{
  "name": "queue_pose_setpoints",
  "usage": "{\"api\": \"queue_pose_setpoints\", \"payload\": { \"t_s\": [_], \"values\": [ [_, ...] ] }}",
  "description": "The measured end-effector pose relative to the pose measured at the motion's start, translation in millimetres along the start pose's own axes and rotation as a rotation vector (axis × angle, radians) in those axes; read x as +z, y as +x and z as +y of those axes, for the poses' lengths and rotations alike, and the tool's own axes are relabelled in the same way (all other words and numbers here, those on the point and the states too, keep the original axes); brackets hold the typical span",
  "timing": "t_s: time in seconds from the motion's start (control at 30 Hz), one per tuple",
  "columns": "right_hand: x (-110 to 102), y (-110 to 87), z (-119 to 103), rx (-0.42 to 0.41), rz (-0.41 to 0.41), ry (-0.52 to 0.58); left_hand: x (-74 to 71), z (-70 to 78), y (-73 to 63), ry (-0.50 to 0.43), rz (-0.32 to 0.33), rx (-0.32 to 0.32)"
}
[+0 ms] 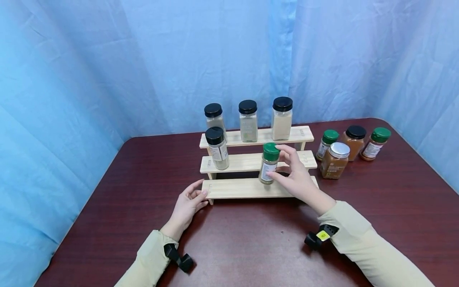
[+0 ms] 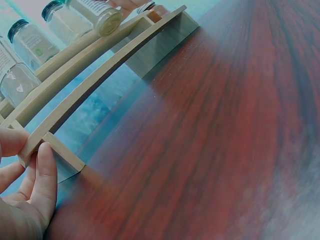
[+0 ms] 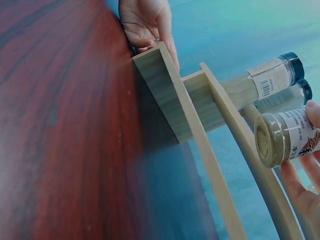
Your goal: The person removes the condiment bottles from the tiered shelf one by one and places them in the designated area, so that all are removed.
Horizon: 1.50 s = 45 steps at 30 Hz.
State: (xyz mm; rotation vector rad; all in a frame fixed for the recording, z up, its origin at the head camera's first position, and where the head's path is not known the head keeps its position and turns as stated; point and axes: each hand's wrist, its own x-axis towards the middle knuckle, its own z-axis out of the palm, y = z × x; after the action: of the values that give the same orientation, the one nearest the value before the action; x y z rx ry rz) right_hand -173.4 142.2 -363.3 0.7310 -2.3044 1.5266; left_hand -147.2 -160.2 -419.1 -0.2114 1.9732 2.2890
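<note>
A three-step wooden spice rack [image 1: 259, 188] stands on the table. In the head view my right hand [image 1: 295, 177] grips a green-capped spice jar [image 1: 268, 167], fingers and thumb around its sides. In the right wrist view the jar's round base [image 3: 267, 141] hangs apart from the shelf beams. My left hand [image 1: 190, 205] pinches the left end of the lowest step; in the left wrist view its fingers [image 2: 46, 172] lie against the corner of the wood. A black-capped jar [image 1: 219, 153] stands at the left of the middle step.
Three black-capped jars, one of them pale-filled [image 1: 282, 124], stand along the top step. Right of the rack are a silver-lidded brown jar [image 1: 334, 164], a black-lidded jar [image 1: 353, 144] and two green-capped jars. A blue curtain [image 1: 161, 67] hangs behind the dark red table [image 1: 244, 243].
</note>
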Motion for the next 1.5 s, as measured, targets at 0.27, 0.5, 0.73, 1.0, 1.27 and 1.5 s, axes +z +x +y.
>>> {"api": "queue_pose_setpoints", "payload": {
  "t_s": [0.27,0.5,0.73,1.0,1.27,1.5],
  "values": [
    [-13.9,-13.3,3.1,0.036,-0.038,-0.044,-0.6,-0.3,0.6,0.002,-0.008,0.001],
    [-28.2,-22.8,5.9,0.027,-0.034,-0.064,-1.6,-1.3,1.8,-0.001,-0.015,0.006],
    [-41.4,-33.6,10.1,0.036,-0.033,-0.085,-1.8,-1.8,1.6,0.011,-0.013,0.005],
    [-58.7,-47.0,15.3,0.041,0.002,-0.133,-1.5,-1.0,0.7,0.019,-0.014,0.011],
    [-80.8,-60.5,22.1,0.054,0.028,-0.185,-1.1,-0.8,1.0,0.017,-0.009,0.008],
    [-98.7,-71.7,28.2,0.061,0.062,-0.175,-0.7,-1.3,0.3,0.002,-0.005,0.003]
  ]
}}
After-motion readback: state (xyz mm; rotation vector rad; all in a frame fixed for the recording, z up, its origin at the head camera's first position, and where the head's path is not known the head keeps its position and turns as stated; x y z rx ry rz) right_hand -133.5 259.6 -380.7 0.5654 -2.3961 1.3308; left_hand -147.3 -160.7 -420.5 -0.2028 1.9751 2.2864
